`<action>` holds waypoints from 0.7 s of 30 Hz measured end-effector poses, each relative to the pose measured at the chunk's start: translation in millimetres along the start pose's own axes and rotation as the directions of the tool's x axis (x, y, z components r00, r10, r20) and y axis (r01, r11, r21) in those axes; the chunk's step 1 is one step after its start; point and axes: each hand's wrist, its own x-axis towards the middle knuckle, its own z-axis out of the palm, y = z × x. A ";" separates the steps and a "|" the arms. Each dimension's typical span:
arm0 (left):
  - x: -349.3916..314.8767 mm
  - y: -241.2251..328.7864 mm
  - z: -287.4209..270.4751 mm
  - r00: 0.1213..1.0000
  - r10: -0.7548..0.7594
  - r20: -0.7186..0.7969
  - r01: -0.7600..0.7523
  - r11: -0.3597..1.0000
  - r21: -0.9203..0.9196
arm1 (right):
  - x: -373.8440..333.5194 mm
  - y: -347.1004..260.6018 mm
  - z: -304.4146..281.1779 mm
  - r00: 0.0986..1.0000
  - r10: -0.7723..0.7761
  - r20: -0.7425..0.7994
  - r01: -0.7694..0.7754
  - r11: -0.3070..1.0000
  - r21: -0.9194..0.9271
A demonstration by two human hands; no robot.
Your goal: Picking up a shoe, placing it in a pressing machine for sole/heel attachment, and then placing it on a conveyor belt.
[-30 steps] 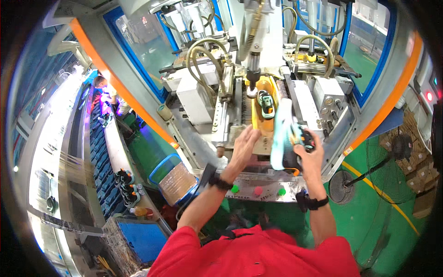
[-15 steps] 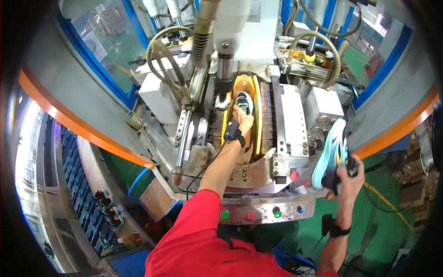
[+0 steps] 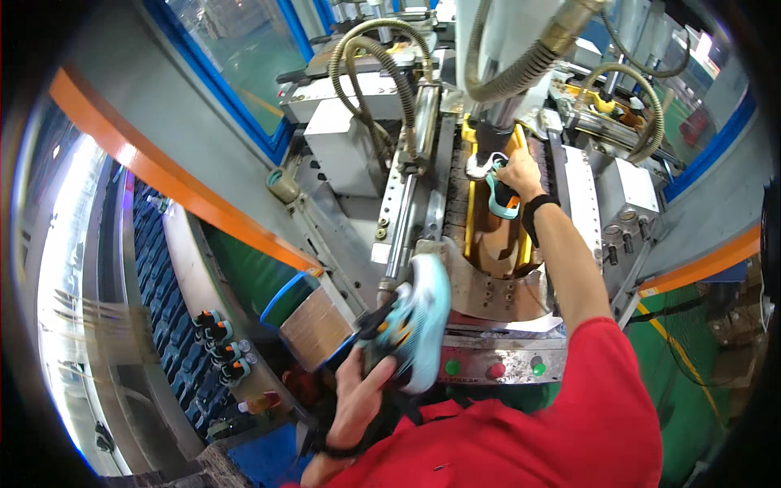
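Low on the left, my left hand [image 3: 362,397] is closed around a pale-blue and white sneaker [image 3: 425,313] with black and orange parts. Motion smears the sneaker, held tilted in front of the machine's front edge. My right hand [image 3: 522,173] reaches into the machine's central trough [image 3: 494,244] between yellow side pads. Its fingers grip a turquoise and black shoe [image 3: 504,205], whose far end is partly hidden by the hand and the press head. A white piece [image 3: 482,167] sits beside that shoe, under the dark press head [image 3: 491,141].
Ribbed hoses [image 3: 533,80] and a steel cylinder rod [image 3: 399,232] flank the trough. Colored push buttons [image 3: 495,371] line the front panel. To the left, several small shoes [image 3: 221,346] stand along a conveyor [image 3: 167,305], near a cardboard-topped blue-framed box [image 3: 317,333].
My left hand has come out of the trough and now holds a sneaker at lower left. My right hand has moved from the right side into the trough with a shoe. The view has shifted left.
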 end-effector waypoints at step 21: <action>-249.9 -165.9 -35.9 0.615 -0.098 -0.782 -0.330 0.869 -0.369 | -386.8 -19.5 109.8 0.538 -0.815 0.214 0.662 0.566 0.492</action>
